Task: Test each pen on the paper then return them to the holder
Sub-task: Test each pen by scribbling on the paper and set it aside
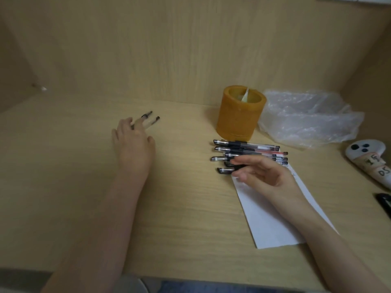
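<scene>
An orange cylindrical holder [239,117] stands at the back of the wooden desk [190,208]. In front of it lies a pile of several clear-barrelled pens [249,150] with black caps. A white strip of paper [266,220] lies below the pile, partly under my right forearm. My right hand [262,174] reaches into the pile, and its fingertips pinch one pen [225,170] at the near edge. Over to the left, my left hand [133,142] lies low on the desk and holds two pens [153,119], whose tips stick out past the fingers.
A crumpled clear plastic bag [309,119] lies right of the holder. At the right edge are a white controller [368,157] with taped labels and a black object [384,203]. Wooden walls close in the desk at the back and on both sides.
</scene>
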A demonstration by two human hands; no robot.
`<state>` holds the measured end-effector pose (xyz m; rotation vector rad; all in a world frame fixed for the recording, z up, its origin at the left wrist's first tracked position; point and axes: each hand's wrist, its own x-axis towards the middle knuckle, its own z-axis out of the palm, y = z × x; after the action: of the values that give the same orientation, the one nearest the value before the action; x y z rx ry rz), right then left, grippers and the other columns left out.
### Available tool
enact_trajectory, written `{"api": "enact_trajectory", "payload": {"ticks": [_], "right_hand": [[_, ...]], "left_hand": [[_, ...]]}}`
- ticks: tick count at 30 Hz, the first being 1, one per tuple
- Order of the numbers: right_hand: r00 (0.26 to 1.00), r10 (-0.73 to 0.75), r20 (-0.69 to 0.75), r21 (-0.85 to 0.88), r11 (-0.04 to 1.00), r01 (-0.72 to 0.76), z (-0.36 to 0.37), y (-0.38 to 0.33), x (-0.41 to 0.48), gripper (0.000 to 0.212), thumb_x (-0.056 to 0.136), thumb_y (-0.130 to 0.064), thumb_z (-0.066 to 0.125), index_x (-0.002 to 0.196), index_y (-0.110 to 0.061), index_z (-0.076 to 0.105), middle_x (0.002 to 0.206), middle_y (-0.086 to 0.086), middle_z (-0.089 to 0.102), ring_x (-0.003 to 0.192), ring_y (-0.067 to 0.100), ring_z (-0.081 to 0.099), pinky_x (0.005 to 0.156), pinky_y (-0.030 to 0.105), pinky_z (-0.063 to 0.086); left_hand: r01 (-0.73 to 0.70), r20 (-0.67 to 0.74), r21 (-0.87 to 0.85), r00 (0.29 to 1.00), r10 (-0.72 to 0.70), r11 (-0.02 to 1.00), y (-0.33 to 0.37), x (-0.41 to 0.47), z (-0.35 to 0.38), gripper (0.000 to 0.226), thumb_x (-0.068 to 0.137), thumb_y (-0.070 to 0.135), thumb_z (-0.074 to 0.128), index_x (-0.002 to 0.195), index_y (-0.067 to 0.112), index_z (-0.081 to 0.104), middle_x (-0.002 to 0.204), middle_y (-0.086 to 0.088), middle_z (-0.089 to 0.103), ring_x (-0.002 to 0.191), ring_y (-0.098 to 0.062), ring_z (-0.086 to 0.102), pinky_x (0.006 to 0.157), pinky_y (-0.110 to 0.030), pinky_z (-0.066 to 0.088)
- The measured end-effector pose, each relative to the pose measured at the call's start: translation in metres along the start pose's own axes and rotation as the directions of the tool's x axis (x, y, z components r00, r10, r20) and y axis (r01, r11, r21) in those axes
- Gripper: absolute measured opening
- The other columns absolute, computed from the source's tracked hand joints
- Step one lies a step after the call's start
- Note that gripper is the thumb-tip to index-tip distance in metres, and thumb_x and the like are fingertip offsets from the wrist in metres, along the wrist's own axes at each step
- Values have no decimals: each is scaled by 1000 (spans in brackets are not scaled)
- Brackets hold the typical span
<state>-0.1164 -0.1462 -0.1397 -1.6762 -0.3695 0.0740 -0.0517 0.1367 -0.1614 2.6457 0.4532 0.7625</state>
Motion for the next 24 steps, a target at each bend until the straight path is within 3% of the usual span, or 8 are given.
{"api": "enact_trajectory", "payload": {"ticks": [4, 9, 13, 19, 24], "right_hand": [[1000, 10, 3, -8, 1000, -10, -2, 1, 0, 31, 81, -11, 65, 111, -10, 66, 109, 1, 72, 97, 28, 66, 86, 23, 51], [1000, -2, 4, -13, 1000, 2, -3, 2, 0, 33, 78, -17, 64, 110, -8, 66, 107, 3, 72, 89, 26, 66, 87, 29, 52], [1000, -9, -11, 15, 1000, 9, -4, 3, 0, 25, 85, -5, 61, 110, -4, 65, 106, 5, 73, 89, 20, 68, 81, 26, 53], [999, -14, -28, 28, 1000, 15, -4, 3, 0, 22, 88, 0, 58, 108, -2, 66, 104, 8, 73, 82, 14, 68, 77, 26, 54], [999, -8, -33, 38, 999, 10, -5, 3, 0, 21, 88, 1, 58, 107, -1, 66, 100, 7, 74, 78, 12, 67, 75, 24, 54]], "left_hand": [[101, 93, 35, 990, -104, 994, -7, 0, 3, 49, 88, 15, 50, 134, 3, 41, 131, -23, 44, 120, -37, 41, 100, -43, 31], [53, 52, 37, 997, -55, 998, -5, 2, 5, 42, 88, 15, 55, 128, 4, 48, 122, -24, 48, 110, -39, 42, 94, -42, 30], [20, 69, -41, 997, -18, 999, -3, 0, 4, 24, 88, 15, 57, 111, 8, 63, 120, -22, 46, 110, -37, 40, 96, -37, 29], [123, 142, -127, 984, -104, 984, 5, -3, -2, 24, 87, 15, 55, 110, 7, 60, 125, -22, 40, 109, -34, 49, 97, -36, 37], [89, 158, -143, 985, -66, 986, 7, -4, -2, 21, 84, 15, 57, 104, 9, 62, 114, -17, 48, 97, -33, 55, 90, -38, 43]]}}
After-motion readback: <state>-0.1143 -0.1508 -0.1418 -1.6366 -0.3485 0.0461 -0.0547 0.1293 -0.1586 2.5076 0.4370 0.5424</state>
